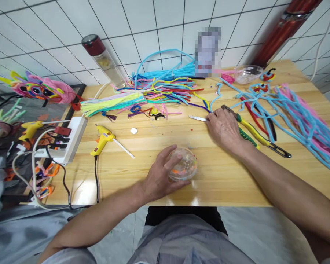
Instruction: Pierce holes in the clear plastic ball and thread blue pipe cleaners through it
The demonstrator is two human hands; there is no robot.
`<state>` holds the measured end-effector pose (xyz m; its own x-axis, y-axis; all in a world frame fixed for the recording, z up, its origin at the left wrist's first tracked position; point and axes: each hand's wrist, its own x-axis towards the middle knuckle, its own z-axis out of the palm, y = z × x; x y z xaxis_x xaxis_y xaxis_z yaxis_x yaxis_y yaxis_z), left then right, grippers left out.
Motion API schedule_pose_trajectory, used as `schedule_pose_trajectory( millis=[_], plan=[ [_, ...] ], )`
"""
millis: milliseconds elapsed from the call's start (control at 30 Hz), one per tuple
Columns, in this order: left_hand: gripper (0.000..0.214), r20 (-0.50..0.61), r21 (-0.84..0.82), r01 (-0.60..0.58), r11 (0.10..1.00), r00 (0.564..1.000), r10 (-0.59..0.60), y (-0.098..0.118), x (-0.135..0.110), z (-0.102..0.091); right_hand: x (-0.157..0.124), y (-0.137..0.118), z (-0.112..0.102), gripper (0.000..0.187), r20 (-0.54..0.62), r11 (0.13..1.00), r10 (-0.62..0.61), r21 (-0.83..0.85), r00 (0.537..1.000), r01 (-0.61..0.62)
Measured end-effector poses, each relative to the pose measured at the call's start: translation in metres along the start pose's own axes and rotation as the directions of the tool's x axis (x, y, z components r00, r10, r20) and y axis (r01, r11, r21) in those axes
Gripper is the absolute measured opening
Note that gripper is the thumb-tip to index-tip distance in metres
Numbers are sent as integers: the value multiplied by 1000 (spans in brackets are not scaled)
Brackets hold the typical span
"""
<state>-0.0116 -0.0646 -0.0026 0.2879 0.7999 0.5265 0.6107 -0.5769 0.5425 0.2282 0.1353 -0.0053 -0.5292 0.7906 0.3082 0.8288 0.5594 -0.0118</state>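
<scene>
My left hand (161, 175) curls round the near side of a small clear plastic bowl (184, 165) with coloured bits inside, near the table's front edge. My right hand (222, 126) lies palm down farther back, its fingers closed over the handle end of silver tweezers (197, 118) whose tip points left. Yellow-and-green pliers (250, 132) lie just right of that hand. A spread of pipe cleaners (165, 88) in many colours covers the back of the wooden table (143, 176).
A yellow glue gun (103, 138) lies left of centre, its cord running off the front edge. A white power strip (70, 137) sits at the left edge. A bottle (106, 60) stands at the back. Blue and pink pipe cleaners (299, 117) and black-handled scissors (276, 141) lie at right.
</scene>
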Motion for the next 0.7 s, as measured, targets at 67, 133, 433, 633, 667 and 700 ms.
schedule_pose_trajectory(
  millis=[67, 133, 433, 633, 667, 700],
  plan=[
    [97, -14, 3, 2, 1000, 1000, -2, 0, 1, -1, 0, 1, 0, 31, -11, 1000, -3, 28, 1000, 4],
    [98, -15, 5, 0, 1000, 1000, 0, 0, 2, -1, 0, 0, -7, 31, -23, 998, 13, 69, 1000, -12],
    [100, 10, -26, 67, 997, 998, -67, 0, -2, -2, -45, -27, -71, 25, -55, 910, -44, 410, 998, 63],
    [100, -71, -108, 108, 988, 991, -116, -1, 0, 2, -65, -47, -68, 28, -97, 847, -242, 464, 965, 259],
    [100, -79, -123, 115, 986, 989, -126, -1, 0, 3, -66, -48, -66, 27, -113, 843, -254, 461, 961, 277],
    [99, -83, -133, 121, 984, 988, -133, -2, 0, 3, -66, -49, -63, 27, -129, 838, -267, 458, 955, 296]
  ],
)
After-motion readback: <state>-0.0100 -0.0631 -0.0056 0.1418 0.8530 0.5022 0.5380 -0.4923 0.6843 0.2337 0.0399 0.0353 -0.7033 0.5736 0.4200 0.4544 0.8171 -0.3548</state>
